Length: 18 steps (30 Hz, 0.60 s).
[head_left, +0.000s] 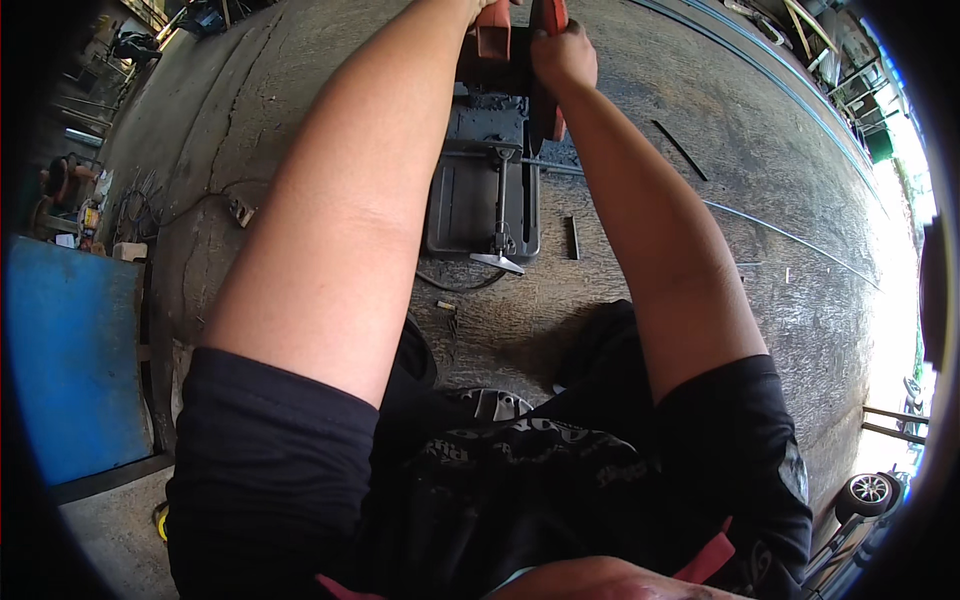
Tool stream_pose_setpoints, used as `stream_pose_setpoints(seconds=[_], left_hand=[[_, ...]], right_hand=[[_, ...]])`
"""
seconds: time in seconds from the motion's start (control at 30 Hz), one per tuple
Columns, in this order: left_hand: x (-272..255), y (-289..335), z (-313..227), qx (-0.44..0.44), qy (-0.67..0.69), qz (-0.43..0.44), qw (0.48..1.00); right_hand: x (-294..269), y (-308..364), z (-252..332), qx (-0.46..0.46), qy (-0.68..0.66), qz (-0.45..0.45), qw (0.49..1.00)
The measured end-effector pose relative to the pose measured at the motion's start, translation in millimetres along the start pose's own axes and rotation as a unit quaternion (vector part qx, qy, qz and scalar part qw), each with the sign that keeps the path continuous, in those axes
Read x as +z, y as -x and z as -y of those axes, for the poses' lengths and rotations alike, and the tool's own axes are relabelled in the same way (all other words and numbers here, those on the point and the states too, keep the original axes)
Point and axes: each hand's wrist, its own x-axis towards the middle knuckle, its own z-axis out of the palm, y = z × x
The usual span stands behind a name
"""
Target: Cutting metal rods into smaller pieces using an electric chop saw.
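Note:
A cut-off saw stands on the floor in front of me, with a dark grey base (pixel 447 215) and a clamp screw (pixel 502 195) running along it. My left hand (pixel 482 6) is at the top edge, mostly cut off by the frame, at the saw's red handle (pixel 494 38); a bit of finger shows on the handle's far side. To its right, my right hand (pixel 567 58) is closed on the upright red guard (pixel 551 18). A thin metal bar (pixel 555 166) lies across the base at the clamp. The blade's cutting edge is hard to make out.
Short dark metal offcuts (pixel 572 238) and a longer dark strip (pixel 680 150) lie on the rough floor. Long metal tubes (pixel 770 75) stretch along the right. A blue panel (pixel 75 355) stands at left, near a cable (pixel 195 205). A car wheel (pixel 868 490) shows lower right.

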Motion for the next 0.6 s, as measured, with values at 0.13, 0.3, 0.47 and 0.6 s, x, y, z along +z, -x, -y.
stream_pose_setpoints(seconds=[0.13,0.3,0.47,0.6], left_hand=[[8,6,11,0.029,0.031,-0.021,0.999],[38,19,43,0.096,0.141,-0.068,0.983],[71,50,76,0.203,0.289,-0.068,0.933],[93,65,96,0.171,0.333,-0.074,0.924]], right_hand=[[2,9,-3,-0.002,-0.002,-0.009,1.000],[8,33,-20,-0.026,-0.012,-0.026,0.999],[13,66,-38,-0.053,-0.042,-0.071,0.995],[19,88,-53,-0.070,-0.046,-0.090,0.992]])
